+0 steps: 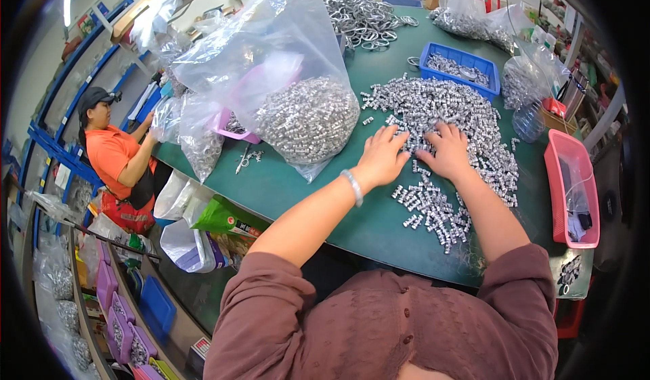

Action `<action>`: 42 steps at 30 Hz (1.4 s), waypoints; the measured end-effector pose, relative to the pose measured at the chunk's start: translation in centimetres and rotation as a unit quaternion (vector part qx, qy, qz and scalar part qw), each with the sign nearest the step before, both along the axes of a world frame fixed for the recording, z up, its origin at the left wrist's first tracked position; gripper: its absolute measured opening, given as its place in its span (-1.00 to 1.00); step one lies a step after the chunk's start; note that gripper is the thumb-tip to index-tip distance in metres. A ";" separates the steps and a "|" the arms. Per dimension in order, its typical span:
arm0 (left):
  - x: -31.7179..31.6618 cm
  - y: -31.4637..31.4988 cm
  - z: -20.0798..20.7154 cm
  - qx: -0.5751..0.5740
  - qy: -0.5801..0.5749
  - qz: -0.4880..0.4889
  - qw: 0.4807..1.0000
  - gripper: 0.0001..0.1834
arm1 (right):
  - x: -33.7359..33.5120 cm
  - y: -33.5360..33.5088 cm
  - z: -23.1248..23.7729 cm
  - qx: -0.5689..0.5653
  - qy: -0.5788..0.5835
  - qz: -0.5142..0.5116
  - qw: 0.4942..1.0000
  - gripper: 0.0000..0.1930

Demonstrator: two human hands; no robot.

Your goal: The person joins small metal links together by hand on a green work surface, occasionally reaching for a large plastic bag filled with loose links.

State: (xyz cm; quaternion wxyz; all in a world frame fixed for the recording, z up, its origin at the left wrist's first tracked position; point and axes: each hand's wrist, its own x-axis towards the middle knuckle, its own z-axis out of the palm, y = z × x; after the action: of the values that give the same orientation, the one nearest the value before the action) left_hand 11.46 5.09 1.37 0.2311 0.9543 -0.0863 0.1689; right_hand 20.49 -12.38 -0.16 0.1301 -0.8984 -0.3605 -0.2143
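A broad pile of small silver ribbed metal pieces (477, 126) spreads over the green table (305, 207). My left hand (384, 156) lies palm down at the pile's near left edge, its fingers stretched out and touching the pieces. Beside it, my right hand (447, 153) rests on the pile with fingers spread, the thumb pointing toward the left hand. Neither hand visibly grips anything; what lies under the palms is hidden. Closer to me, a smaller scatter of the same pieces (440, 214) lies below my right hand. A pale bracelet (352, 187) circles my left wrist.
Behind the pile stands a blue tray (493, 85) holding more pieces. A large clear bag (305, 119) of pieces sits to the left. Metal rings (369, 17) are heaped at the back. A pink basket (556, 197) is at right. Another person (118, 153) works at the far left.
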 end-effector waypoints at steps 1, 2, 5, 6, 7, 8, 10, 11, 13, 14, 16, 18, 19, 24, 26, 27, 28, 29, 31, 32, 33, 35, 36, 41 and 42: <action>1.3 0.2 -0.2 -0.014 0.005 0.018 1.000 -0.51 | -0.5 0.1 -0.3 0.010 0.030 0.016 0.999 -0.57; 2.4 0.3 -0.1 0.002 0.030 0.026 0.999 -0.49 | -0.9 -0.1 -0.5 0.021 0.062 0.027 0.997 -0.58; 4.3 0.5 -0.7 0.038 0.094 0.017 0.995 -0.48 | -1.9 -0.6 -0.8 0.037 0.086 0.112 0.989 -0.63; 4.3 1.2 -1.1 0.062 0.142 -0.012 0.988 -0.49 | -2.3 -0.5 -0.7 0.042 0.083 0.139 0.986 -0.64; 4.2 0.6 -1.7 0.074 0.113 -0.007 0.991 -0.51 | -2.4 -1.1 -0.8 0.045 0.099 0.163 0.981 -0.66; 3.8 1.4 -2.5 0.072 0.059 -0.026 0.995 -0.53 | -2.7 -1.1 -0.4 0.051 0.111 0.200 0.972 -0.68; 3.1 1.1 -2.3 0.053 0.087 -0.054 0.993 -0.57 | -2.9 -2.3 0.0 0.052 0.132 0.252 0.957 -0.72; 2.4 1.1 -2.3 0.043 0.081 -0.084 0.992 -0.58 | -3.1 -2.9 0.0 0.045 0.146 0.268 0.951 -0.75; 1.0 0.4 -1.8 0.031 0.110 -0.113 0.987 -0.60 | -3.8 -4.2 0.4 0.016 0.173 0.273 0.946 -0.75; 0.2 0.4 -1.7 0.023 0.121 -0.125 0.985 -0.60 | -4.2 -4.6 0.8 0.000 0.190 0.276 0.942 -0.75; -1.4 0.1 -1.5 0.008 0.123 -0.137 0.983 -0.60 | -5.2 -5.5 1.5 -0.014 0.189 0.267 0.945 -0.76; -3.0 0.1 -1.2 -0.006 0.124 -0.147 0.981 -0.60 | -6.2 -5.9 2.1 -0.028 0.187 0.260 0.947 -0.76; -3.9 0.1 -0.8 -0.040 0.141 -0.151 0.978 -0.59 | -6.8 -6.0 2.4 -0.018 0.162 0.245 0.956 -0.76; -6.9 -0.9 -0.6 -0.039 0.050 -0.103 0.993 -0.54 | -8.7 -5.4 2.8 0.000 0.114 0.211 0.971 -0.74; -7.8 -1.6 -0.7 -0.031 0.018 -0.091 0.995 -0.54 | -9.2 -4.7 2.0 0.001 0.120 0.209 0.970 -0.75; -8.1 -1.9 -0.8 -0.027 0.013 -0.085 0.996 -0.55 | -9.4 -4.5 1.8 -0.022 0.114 0.192 0.974 -0.75; -8.4 -2.1 -0.8 -0.022 0.008 -0.076 0.997 -0.57 | -9.6 -4.3 1.6 -0.045 0.107 0.177 0.977 -0.74; -8.7 -2.3 -0.9 -0.027 -0.006 -0.064 0.998 -0.61 | -9.8 -4.2 1.4 -0.028 0.110 0.176 0.978 -0.77; -9.1 -2.8 -1.0 -0.050 -0.002 -0.048 0.998 -0.62 | -9.7 -4.4 1.2 -0.002 0.125 0.188 0.974 -0.79; -9.3 -3.0 -1.0 -0.072 0.001 -0.035 0.997 -0.63 | -9.7 -4.6 1.1 0.025 0.140 0.197 0.970 -0.80; -9.6 -3.2 -1.0 -0.082 0.004 -0.024 0.996 -0.66 | -9.8 -4.7 1.0 0.066 0.158 0.200 0.965 -0.82; -9.9 -3.7 -0.7 -0.105 0.003 -0.023 0.994 -0.68 | -9.7 -4.9 1.1 0.111 0.188 0.215 0.952 -0.83; -9.9 -3.9 -0.7 -0.127 0.002 -0.021 0.992 -0.70 | -9.7 -5.0 1.2 0.157 0.216 0.229 0.936 -0.85; -10.0 -4.9 -0.7 -0.247 0.005 -0.064 0.967 -0.79 | -10.2 -5.1 1.4 0.237 0.241 0.260 0.904 -0.84; -10.0 -5.1 -0.7 -0.288 0.016 -0.078 0.954 -0.84 | -10.2 -5.1 1.4 0.251 0.241 0.266 0.899 -0.83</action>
State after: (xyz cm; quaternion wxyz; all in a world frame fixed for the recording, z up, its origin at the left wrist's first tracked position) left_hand 1.48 0.04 0.69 0.5095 0.8403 -0.1045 0.1528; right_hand 10.24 -17.47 1.27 0.4862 -0.7306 -0.4783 -0.0319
